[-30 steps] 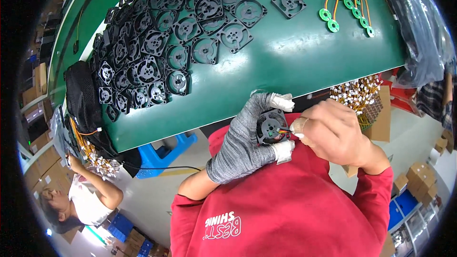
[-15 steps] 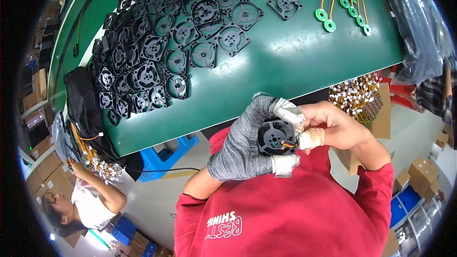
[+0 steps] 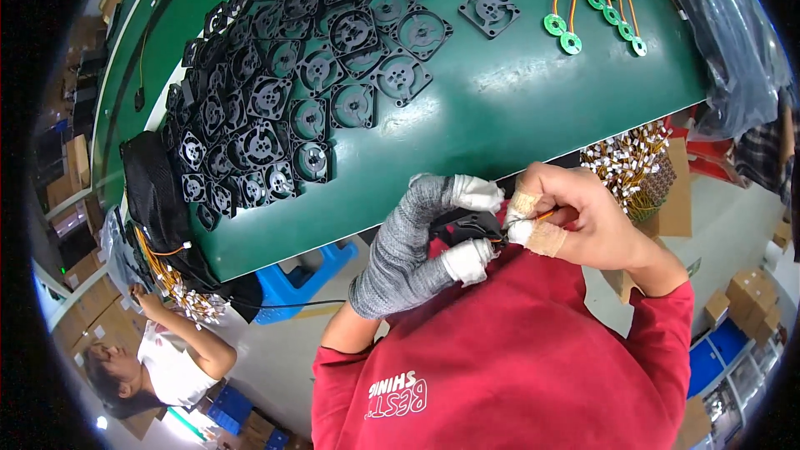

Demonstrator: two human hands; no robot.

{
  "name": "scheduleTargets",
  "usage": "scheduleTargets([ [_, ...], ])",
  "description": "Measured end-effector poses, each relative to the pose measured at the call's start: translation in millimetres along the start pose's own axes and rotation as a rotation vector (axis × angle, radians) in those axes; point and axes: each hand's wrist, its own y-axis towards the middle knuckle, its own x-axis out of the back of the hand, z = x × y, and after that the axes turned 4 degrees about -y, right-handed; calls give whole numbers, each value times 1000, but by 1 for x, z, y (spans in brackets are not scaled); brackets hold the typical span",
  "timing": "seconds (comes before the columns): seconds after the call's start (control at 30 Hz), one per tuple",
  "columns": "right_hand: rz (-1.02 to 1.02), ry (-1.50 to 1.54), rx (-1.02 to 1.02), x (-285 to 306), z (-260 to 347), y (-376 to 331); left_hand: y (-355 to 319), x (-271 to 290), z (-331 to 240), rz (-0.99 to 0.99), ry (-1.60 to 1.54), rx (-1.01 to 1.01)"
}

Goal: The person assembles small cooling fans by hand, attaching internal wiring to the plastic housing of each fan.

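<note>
A green table [image 3: 500, 108] carries black fan frames [image 3: 400, 77] crowded toward its far left corner, apparently leaving the near edge free for working, while green ring boards [image 3: 571, 42] lie toward the far right, wires trailing away. Just off the near edge, the gloved left hand [image 3: 400, 254] has its fingers closed around one dark fan part [image 3: 471, 225], probably to steady it. The right hand's [image 3: 596, 221] taped fingers pinch an orange wire [image 3: 546, 215] beside it. A cardboard box [image 3: 677, 192] below the near right corner seems to hold heaped white-plugged cables [image 3: 625, 158].
</note>
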Motion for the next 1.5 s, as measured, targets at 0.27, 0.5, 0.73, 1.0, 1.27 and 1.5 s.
scheduleTargets([
  [0.27,-67,-405,194,1,0,0,1,5,-15,43,292,205],
  [0.5,4,-436,136,5,11,1,1,2,-18,-12,225,148],
  [0.73,44,-549,147,6,18,0,0,-2,-24,28,307,61],
  [1.0,-8,-799,297,-4,23,-4,-6,-14,-17,95,834,-321],
  [1.27,-139,-662,280,6,20,7,2,-14,-18,-194,-43,343],
  [1.5,-21,-397,113,10,27,9,5,-4,-5,-160,-429,317],
])
